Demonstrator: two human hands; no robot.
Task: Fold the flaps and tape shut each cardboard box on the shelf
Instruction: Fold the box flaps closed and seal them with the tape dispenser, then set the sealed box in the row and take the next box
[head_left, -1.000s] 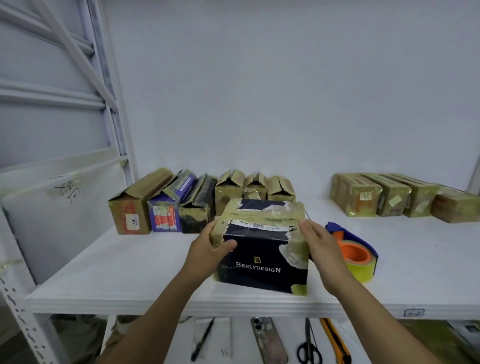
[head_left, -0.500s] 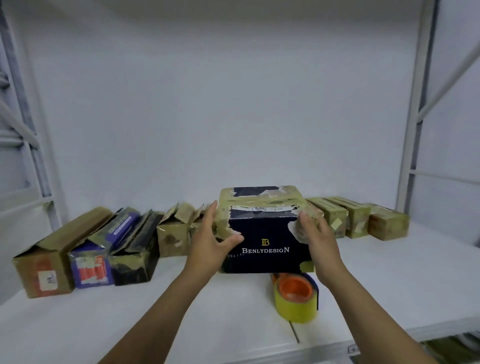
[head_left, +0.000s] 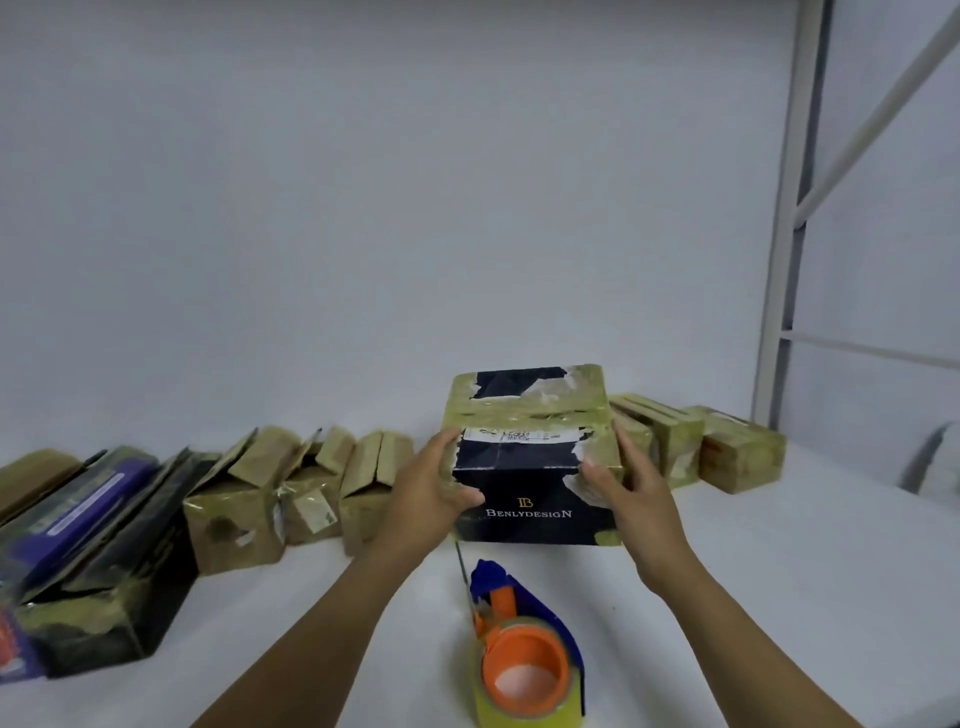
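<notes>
A dark navy box (head_left: 530, 467) marked "Benlydesign", taped shut with yellowish tape, is held between both hands at the back of the white shelf (head_left: 779, 561). My left hand (head_left: 431, 493) grips its left side with the thumb on the front face. My right hand (head_left: 623, 488) grips its right side. A tape dispenser (head_left: 524, 654) with an orange core and blue handle lies on the shelf in front of the box.
Open-flapped brown boxes (head_left: 291, 493) line the back left, with a purple box (head_left: 78, 525) and a dark box (head_left: 119, 597) at far left. Taped boxes (head_left: 722, 447) stand at the back right. A grey rack post (head_left: 789, 218) rises on the right.
Both hands have carried the navy box away from the front edge, back and to the right toward the taped boxes. The dispenser now lies nearer than the box.
</notes>
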